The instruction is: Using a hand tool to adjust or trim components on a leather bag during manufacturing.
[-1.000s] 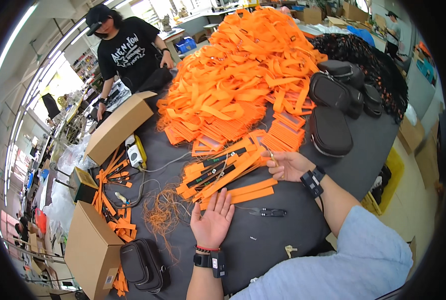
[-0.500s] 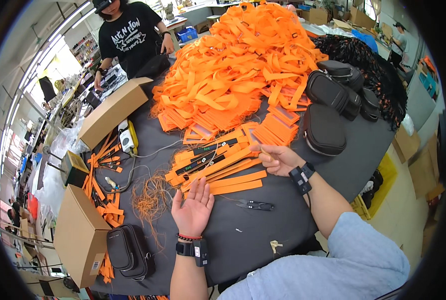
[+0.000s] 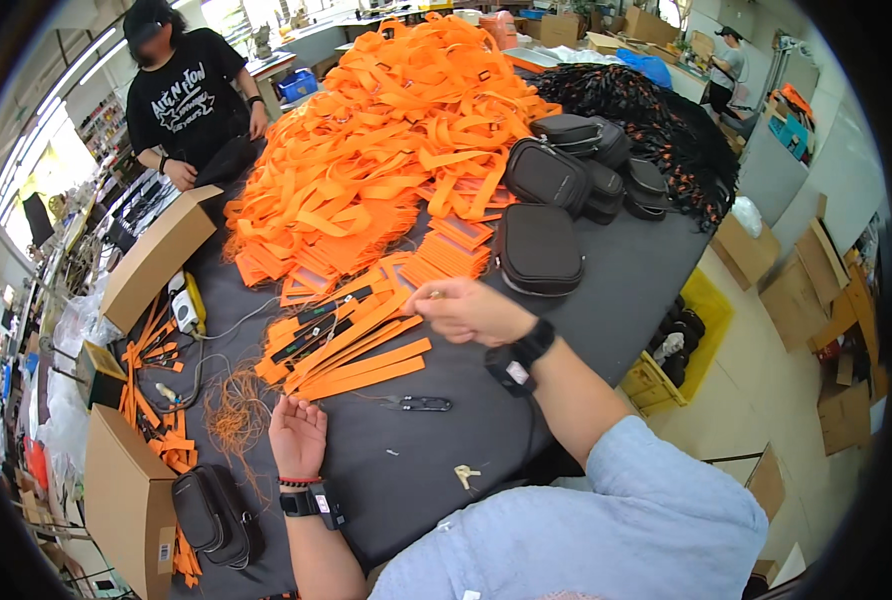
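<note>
My left hand (image 3: 297, 435) lies palm up, empty, its fingers apart and loosely curled, just below orange webbing strips (image 3: 371, 368), some with black patches. My right hand (image 3: 462, 311) is pinched on a small yellowish object (image 3: 435, 294), too small to name, above the upper end of those strips. Dark thread snips (image 3: 427, 403) lie on the grey table (image 3: 466, 440) between and below my hands. A tangle of orange thread (image 3: 234, 415) and a thin pale cable (image 3: 236, 330) are left of the strips.
Ahead rise an orange strap pile (image 3: 376, 130) and black strap heap (image 3: 701, 150). Several black cases (image 3: 538, 250), cardboard boxes (image 3: 126, 500), a power strip (image 3: 186, 308) and a yellow crate (image 3: 691, 380) surround my area. A co-worker (image 3: 191, 110) stands front left, another person (image 3: 723, 75) far back.
The view has shifted, putting the table further left. My right hand has turned more back-up and moved toward the left, still pinched. My left hand's fingers are more curled than before.
</note>
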`<state>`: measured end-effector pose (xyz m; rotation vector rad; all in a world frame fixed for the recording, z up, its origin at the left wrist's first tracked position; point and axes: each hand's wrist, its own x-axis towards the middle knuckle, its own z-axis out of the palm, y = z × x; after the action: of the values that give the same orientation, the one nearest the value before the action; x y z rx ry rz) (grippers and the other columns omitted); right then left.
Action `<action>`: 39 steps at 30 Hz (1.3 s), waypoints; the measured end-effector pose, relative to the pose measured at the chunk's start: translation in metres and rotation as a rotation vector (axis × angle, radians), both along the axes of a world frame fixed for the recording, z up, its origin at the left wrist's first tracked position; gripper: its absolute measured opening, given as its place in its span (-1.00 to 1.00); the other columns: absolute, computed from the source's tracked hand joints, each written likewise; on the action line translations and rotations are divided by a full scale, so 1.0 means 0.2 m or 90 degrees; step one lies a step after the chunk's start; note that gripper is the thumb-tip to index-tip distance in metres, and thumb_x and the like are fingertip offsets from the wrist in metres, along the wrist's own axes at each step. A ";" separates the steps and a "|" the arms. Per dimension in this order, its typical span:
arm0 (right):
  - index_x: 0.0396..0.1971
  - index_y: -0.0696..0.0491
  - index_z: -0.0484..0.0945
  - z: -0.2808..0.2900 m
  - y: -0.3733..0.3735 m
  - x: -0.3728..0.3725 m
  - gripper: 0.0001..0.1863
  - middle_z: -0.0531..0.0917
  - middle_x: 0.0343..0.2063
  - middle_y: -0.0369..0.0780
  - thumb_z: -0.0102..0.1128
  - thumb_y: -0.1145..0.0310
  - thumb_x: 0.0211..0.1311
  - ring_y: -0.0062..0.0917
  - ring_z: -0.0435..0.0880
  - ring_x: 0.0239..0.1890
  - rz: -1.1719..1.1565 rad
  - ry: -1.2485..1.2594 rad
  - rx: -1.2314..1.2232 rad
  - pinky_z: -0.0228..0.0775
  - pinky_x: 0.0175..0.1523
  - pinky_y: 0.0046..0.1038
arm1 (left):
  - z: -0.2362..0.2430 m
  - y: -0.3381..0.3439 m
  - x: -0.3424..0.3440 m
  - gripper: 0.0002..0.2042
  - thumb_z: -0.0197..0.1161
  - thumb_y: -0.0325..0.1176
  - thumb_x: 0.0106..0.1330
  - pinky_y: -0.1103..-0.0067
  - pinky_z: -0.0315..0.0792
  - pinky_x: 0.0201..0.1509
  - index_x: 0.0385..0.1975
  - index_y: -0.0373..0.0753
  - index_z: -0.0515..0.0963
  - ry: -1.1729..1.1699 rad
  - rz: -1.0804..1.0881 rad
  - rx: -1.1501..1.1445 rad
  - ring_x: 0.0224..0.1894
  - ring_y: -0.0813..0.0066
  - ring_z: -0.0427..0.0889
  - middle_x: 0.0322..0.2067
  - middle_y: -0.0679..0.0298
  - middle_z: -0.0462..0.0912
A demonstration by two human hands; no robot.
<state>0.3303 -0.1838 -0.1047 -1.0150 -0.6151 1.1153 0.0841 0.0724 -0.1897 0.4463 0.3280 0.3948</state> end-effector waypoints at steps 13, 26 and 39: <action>-0.09 -0.05 0.66 -0.12 -0.71 0.14 -0.54 0.68 -0.06 -0.35 0.50 0.17 -0.06 -0.41 0.73 -0.27 -0.555 -1.103 -0.367 0.58 -0.21 -0.43 | 0.13 -0.37 0.07 -0.46 0.07 -0.24 0.49 0.31 0.46 0.24 0.38 -0.35 0.19 0.058 -0.501 0.295 0.23 0.06 0.51 0.26 -0.07 0.41; -0.25 0.16 0.61 0.39 -0.69 -0.14 -0.80 0.68 -0.41 -0.35 0.26 0.32 0.36 -0.79 0.58 -0.39 -0.484 -0.362 0.013 0.42 -0.31 -0.65 | 0.42 -0.42 -0.02 -0.23 0.23 -0.20 0.36 0.30 0.26 0.36 0.47 -0.30 0.01 0.020 -0.233 0.504 0.42 0.07 0.22 0.44 -0.05 0.10; -0.02 0.07 0.54 -0.04 -0.26 -0.46 -0.74 0.56 -0.32 -0.45 0.25 0.30 0.37 -0.90 0.27 -0.54 -0.275 -0.063 -0.126 0.05 -0.53 -0.78 | 0.31 -0.59 -0.30 -0.17 0.60 -0.23 0.04 0.48 0.29 0.30 0.23 -0.40 0.22 0.107 0.008 0.635 0.19 0.43 0.43 0.11 0.15 0.47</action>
<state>0.2375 -0.2366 -0.1122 -1.3076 -0.3424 0.7552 0.0231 -0.0451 -0.1274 1.4597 0.2786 0.5201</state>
